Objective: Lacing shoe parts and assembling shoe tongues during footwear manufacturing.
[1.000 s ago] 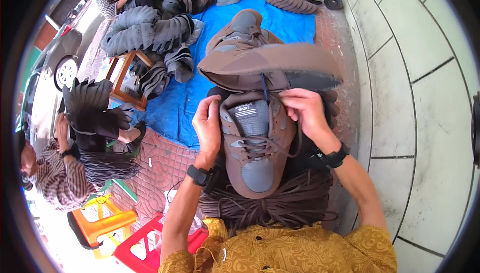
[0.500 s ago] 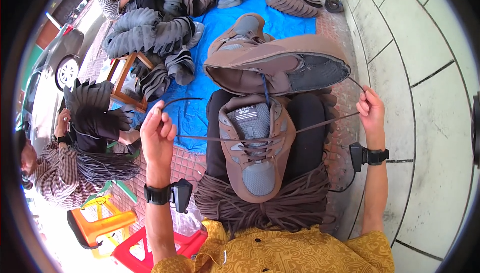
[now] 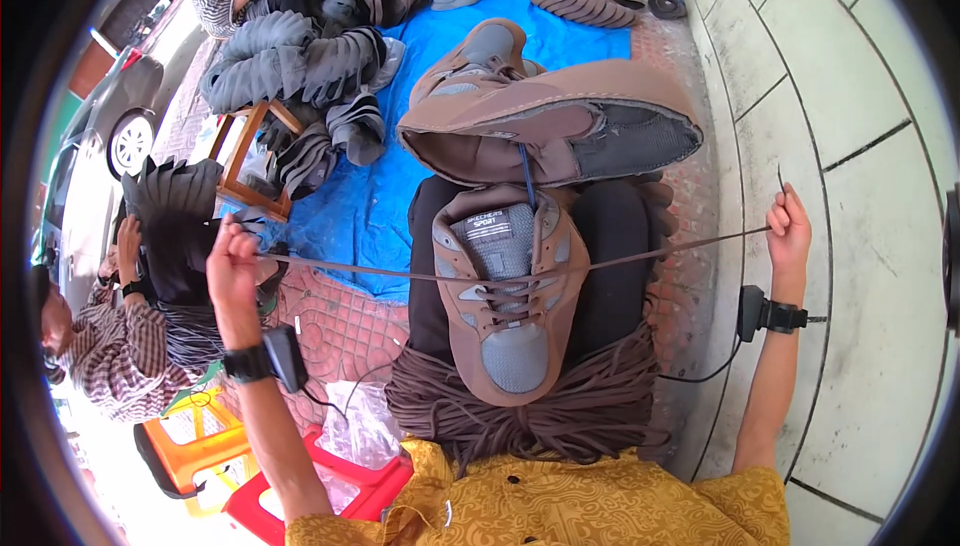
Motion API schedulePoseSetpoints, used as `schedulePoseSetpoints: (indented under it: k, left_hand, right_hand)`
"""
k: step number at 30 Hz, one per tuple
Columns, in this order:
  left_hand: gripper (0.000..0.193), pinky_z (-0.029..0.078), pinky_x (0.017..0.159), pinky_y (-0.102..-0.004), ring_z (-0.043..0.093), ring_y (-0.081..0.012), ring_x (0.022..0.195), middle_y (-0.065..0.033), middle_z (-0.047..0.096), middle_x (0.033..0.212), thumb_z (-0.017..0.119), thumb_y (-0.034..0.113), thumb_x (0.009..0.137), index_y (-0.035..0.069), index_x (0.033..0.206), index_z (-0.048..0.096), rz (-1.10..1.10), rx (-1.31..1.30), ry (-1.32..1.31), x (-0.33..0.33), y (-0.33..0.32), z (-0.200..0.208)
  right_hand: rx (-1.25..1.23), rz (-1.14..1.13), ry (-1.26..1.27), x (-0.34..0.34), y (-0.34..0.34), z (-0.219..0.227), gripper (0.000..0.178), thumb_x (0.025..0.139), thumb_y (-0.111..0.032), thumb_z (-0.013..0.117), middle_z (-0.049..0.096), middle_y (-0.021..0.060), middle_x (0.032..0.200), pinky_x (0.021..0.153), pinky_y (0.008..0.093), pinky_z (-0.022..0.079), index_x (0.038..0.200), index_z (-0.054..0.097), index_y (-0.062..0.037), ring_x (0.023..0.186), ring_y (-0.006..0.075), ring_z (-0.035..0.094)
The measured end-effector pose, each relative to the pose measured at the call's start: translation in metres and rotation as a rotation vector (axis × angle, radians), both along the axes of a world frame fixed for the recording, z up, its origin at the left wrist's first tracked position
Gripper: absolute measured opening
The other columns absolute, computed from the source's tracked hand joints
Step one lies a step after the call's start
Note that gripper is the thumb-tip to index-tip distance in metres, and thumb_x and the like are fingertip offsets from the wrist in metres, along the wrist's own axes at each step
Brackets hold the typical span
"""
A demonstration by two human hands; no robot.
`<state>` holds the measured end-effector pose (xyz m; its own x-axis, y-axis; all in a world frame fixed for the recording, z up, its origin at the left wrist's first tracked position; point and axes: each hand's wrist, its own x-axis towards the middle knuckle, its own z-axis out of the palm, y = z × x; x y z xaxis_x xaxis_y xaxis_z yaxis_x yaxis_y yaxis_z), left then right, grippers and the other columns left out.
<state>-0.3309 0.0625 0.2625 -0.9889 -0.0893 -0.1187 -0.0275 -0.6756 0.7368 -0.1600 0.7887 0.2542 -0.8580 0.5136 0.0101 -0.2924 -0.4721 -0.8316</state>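
A brown and grey shoe upper (image 3: 518, 358) lies across my lap, toe toward me, with lacing crossing over the lower part of its tongue. From it a brown shoelace (image 3: 680, 247) runs out taut to both sides. My left hand (image 3: 235, 264) pinches the lace out to the left. Far to the right, my right hand (image 3: 790, 233) has its fingers closed on the other side, a short lace end sticking up above them. Beyond the upper, more joined brown uppers (image 3: 560, 101) hang together, linked by a blue cord (image 3: 528, 171). A thick bundle of brown laces (image 3: 520, 424) rests against my shirt.
A pale tiled wall (image 3: 850, 276) rises close on my right. Stacks of grey uppers (image 3: 290, 66) lie on a blue sheet (image 3: 440, 41) beside a wooden stool (image 3: 240, 181). Two people sit at left. Red (image 3: 375, 494) and orange plastic stools (image 3: 205, 436) stand at lower left.
Both hands have moved outward, the left one farther left and slightly down, the right one farther right. More lace now stretches between each hand and the shoe upper.
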Motion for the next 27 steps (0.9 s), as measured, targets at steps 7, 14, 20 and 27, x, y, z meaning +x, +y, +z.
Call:
schedulePoseSetpoints:
  k: [7, 14, 20, 27]
  left_hand:
    - [0.026, 0.039, 0.054, -0.0223, 0.042, -0.0105, 0.06, -0.0077, 0.05, 0.084, 0.047, -0.002, 0.087, -0.008, 0.112, 0.044, 0.176, -0.21, -0.004, -0.036, -0.088, -0.001]
    - [0.021, 0.044, 0.059, -0.0225, 0.051, -0.011, 0.067, -0.0085, 0.056, 0.089, 0.049, 0.004, 0.088, -0.006, 0.107, 0.049, 0.092, -0.273, 0.047, -0.029, -0.066, 0.007]
    - [0.016, 0.042, 0.06, -0.0212, 0.049, -0.0104, 0.069, -0.0074, 0.056, 0.091, 0.05, 0.005, 0.089, -0.004, 0.101, 0.05, 0.048, -0.21, 0.058, -0.024, -0.059, 0.034]
    - [0.019, 0.045, 0.061, -0.0236, 0.05, -0.012, 0.071, -0.0069, 0.056, 0.089, 0.047, 0.007, 0.09, -0.004, 0.105, 0.049, 0.043, -0.15, 0.172, -0.017, -0.067, 0.032]
  right_hand:
    - [0.028, -0.187, 0.02, 0.015, 0.062, 0.012, 0.029, 0.084, -0.003, 0.054, 0.055, 0.0079, 0.086, 0.043, 0.0168, 0.025, 0.111, 0.049, 0.0074, 0.053, 0.0044, 0.032]
    - [0.789, 0.223, -0.432, -0.003, -0.104, 0.053, 0.042, 0.064, -0.005, 0.065, 0.058, 0.0036, 0.067, 0.047, 0.0187, 0.038, 0.106, 0.059, 0.0001, 0.052, 0.0067, 0.051]
    - [2.017, 0.289, 0.118, -0.01, -0.257, 0.022, 0.044, 0.051, -0.02, 0.071, 0.05, 0.0062, 0.053, 0.045, 0.032, 0.04, 0.086, 0.057, 0.0037, 0.048, 0.0196, 0.055]
    - [2.023, 0.146, 0.221, -0.021, -0.245, 0.0, 0.012, 0.055, -0.011, 0.063, 0.044, 0.0026, 0.05, 0.048, 0.0311, 0.04, 0.056, 0.052, -0.0068, 0.052, 0.0187, 0.052]
